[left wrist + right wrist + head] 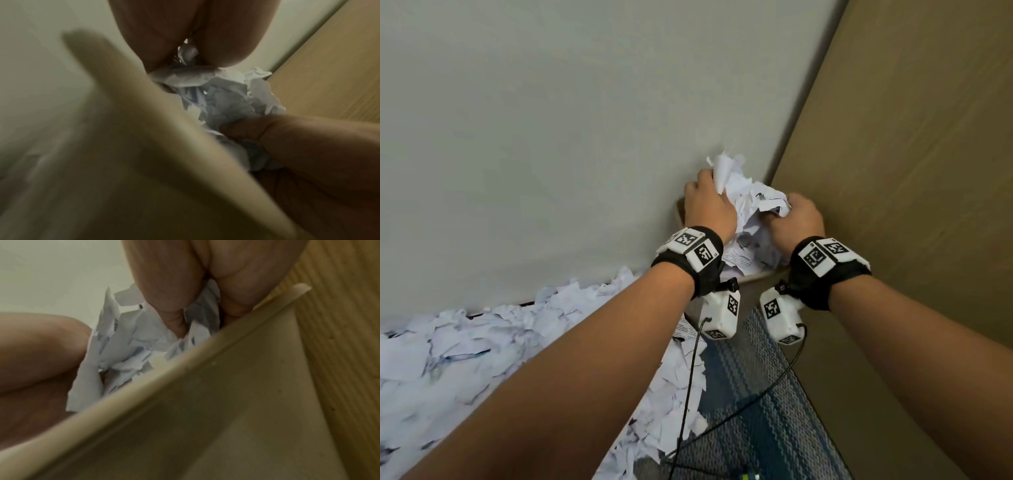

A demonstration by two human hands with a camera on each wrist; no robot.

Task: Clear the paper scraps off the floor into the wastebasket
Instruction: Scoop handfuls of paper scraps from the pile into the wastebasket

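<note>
Paper scraps (751,202) were bunched between our two hands, above the open top of the wastebasket (753,275), which stood in the corner between the pale wall (551,120) and the wooden panel (911,154). Our left hand (709,205) curled its fingers into the bundle from the left side, so this grip was clamped on the paper. Our right hand (796,219) clamped on the same bundle from the right; its fingers (170,293) dug into the paper just behind the basket rim. Some white paper seemed to lie already inside the basket, but we saw it poorly. Many more scraps (482,349) covered the floor along the wall, beside the striped carpet (763,411).
</note>
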